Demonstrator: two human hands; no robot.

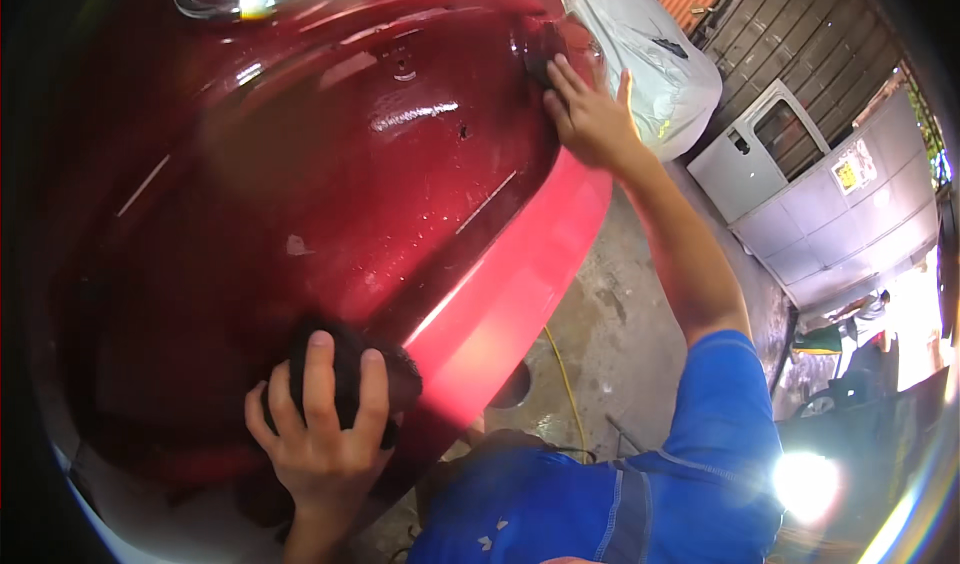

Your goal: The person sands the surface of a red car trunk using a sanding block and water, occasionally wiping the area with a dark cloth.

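Blue shirt (560, 509) w/ short slv (725, 389) is worn; dk panel (629, 514) is edged w/ lt stitching (613, 512), & small pale marks (486, 542) are seen on cloth.

Readable text: none. Sign (853, 170), one: white with yellow patch, on the grey partition (880, 232) toward your far right; print too small for you to read.
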